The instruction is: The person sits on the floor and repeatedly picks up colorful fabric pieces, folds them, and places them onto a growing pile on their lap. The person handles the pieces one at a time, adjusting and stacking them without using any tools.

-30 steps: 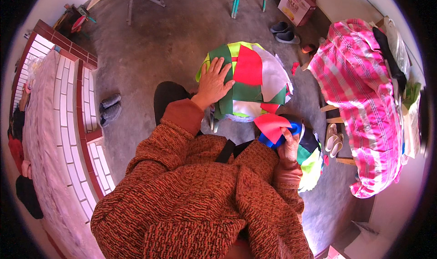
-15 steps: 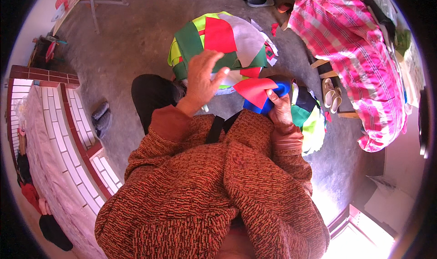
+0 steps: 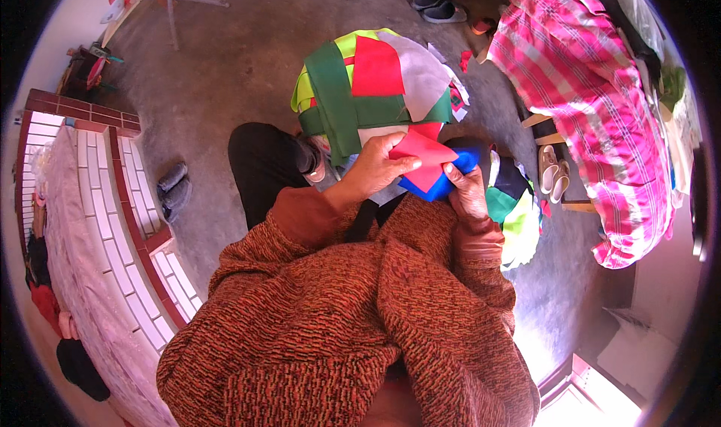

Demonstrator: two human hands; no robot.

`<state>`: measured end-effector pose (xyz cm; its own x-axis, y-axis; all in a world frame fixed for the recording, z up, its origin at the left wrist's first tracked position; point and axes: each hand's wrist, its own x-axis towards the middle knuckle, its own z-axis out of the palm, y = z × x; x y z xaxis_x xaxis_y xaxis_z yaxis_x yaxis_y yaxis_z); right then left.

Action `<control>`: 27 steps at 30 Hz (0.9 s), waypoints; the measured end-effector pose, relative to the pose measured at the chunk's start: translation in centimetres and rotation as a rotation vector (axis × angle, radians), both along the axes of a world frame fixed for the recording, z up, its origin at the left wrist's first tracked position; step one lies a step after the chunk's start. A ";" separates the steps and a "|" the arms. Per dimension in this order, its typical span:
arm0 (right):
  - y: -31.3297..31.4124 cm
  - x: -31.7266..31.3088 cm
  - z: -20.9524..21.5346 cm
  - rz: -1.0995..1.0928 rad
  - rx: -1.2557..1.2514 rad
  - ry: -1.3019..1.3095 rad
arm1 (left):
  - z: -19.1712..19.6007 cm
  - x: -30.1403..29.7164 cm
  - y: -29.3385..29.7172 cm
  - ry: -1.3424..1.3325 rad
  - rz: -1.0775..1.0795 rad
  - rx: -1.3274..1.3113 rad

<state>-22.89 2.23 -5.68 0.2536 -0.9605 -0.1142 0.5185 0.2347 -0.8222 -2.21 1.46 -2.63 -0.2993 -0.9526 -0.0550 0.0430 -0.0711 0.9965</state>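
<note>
Red cloth piece (image 3: 422, 159) gripped at centre frame by left hand (image 3: 373, 170) and right hand (image 3: 466, 189) over blue fabric (image 3: 443, 179); stacked scraps (image 3: 368, 89) lie above, more apparently unsorted at right.

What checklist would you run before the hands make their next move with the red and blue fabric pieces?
1. Left hand on the red fabric piece: ok, fingers lie on its left edge.
2. Right hand grips the blue fabric piece: ok.
3. Red piece lies over the blue one: ok.
4. Edges aligned: cannot tell.
5. Pile of green, red and grey fabric pieces lies apart from both hands: ok.
6. Small red scraps lie loose on the concrete floor: not ok.
</note>
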 end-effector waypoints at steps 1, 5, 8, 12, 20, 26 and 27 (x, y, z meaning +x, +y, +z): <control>-0.1 0.1 0.0 -0.010 -0.001 -0.004 | 0.1 0.1 -0.2 -0.046 0.036 -0.055; -0.3 0.0 -0.3 -0.046 0.014 0.056 | 0.1 0.6 -0.6 -0.205 0.083 -0.199; -0.2 0.3 0.1 -0.073 0.025 0.012 | 1.2 0.8 -1.0 0.022 0.110 -0.085; -0.4 0.3 0.2 -0.076 0.055 0.004 | 1.1 2.6 -2.4 0.053 0.259 -0.011; -0.6 0.6 0.3 -0.087 0.055 -0.001 | -3.0 5.5 -2.8 -0.661 0.311 -0.235; -0.4 0.5 0.5 -0.105 0.060 0.009 | -0.4 5.4 -2.1 -0.909 0.309 -0.222; -0.4 0.5 0.5 -0.103 0.065 0.012 | 0.0 5.5 -2.0 -0.929 0.301 -0.206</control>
<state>-22.34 1.85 -5.13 0.1524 -0.9720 -0.1791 0.5327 0.2334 -0.8135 3.28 -0.51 -2.58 0.0338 -0.9990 0.0303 -0.7721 -0.0068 0.6355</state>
